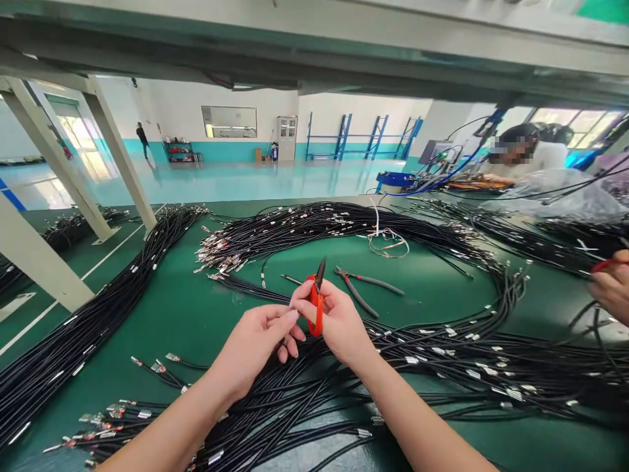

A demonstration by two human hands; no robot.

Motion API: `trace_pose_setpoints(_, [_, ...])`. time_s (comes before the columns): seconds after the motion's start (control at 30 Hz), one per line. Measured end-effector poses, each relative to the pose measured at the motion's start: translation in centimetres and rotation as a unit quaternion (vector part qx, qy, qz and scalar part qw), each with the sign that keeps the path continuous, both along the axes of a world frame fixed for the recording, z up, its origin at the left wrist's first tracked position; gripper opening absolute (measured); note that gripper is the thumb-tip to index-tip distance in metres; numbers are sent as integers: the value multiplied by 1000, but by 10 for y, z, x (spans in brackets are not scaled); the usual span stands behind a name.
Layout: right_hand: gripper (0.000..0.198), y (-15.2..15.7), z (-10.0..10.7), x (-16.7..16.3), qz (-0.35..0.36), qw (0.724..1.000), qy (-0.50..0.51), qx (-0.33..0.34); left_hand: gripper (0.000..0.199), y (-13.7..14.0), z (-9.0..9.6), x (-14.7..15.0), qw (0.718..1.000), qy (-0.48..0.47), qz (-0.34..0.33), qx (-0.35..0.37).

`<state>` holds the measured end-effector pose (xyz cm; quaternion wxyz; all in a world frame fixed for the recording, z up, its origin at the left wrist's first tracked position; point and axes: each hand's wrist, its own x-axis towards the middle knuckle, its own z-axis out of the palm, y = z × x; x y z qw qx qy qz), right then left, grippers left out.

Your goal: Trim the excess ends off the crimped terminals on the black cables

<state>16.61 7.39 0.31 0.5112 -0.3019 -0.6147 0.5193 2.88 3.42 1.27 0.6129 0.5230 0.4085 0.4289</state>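
Observation:
Red-handled scissors (316,311) sit in my right hand (341,324), their dark blades pointing up and away. The right thumb and forefinger meet the fingertips of my left hand (260,344). My left thumb presses against its forefinger in a pinch; what lies between is too small and hidden to make out. Below both hands spreads a bundle of black cables (299,400) with white labels. Just beyond the hands, diagonal cutters (366,292) with dark grips lie spread on the green tabletop (432,288). A thin pointed tool (291,278) lies partly behind my fingers.
Another cable bundle (314,219) arcs across the back, with a loop of white cord (388,242) on it. More cables (98,328) run along the left beside white frame posts (120,157). At the right edge a co-worker's hand (612,288) holds something red. Another person (531,151) sits farther back.

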Motion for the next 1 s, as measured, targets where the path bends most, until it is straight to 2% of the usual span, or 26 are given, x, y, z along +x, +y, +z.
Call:
trace_pose_setpoints(0.2, [2,-5,4,0,-6,995,-82,56,19,2,-3,0,996,18,78,-28])
trace_pose_setpoints(0.37, [4,-4,-1,-2,-38,993,-89,72,15,4,-8,0,991,57,115,-32])
trace_pose_setpoints(0.5, [3,1,-3,2,-100,989,-76,76,17,2,-15,0,991,75,98,-42])
trace_pose_setpoints(0.57, [4,5,-3,5,-116,987,-82,74,12,0,-17,0,993,64,87,-45])
trace_pose_setpoints(0.6, [4,5,-3,6,-115,987,-86,74,9,-1,-16,0,994,53,87,-44])
trace_pose_setpoints(0.73, [4,4,-1,6,-107,987,-83,85,34,-2,-10,2,995,-1,97,-15])
trace_pose_setpoints(0.87, [3,-3,2,3,-92,988,-76,96,17,-2,-3,4,996,-18,87,-27])
trace_pose_setpoints(1.0, [4,-6,3,0,-87,988,-80,96,18,0,-2,3,994,-13,104,-35])
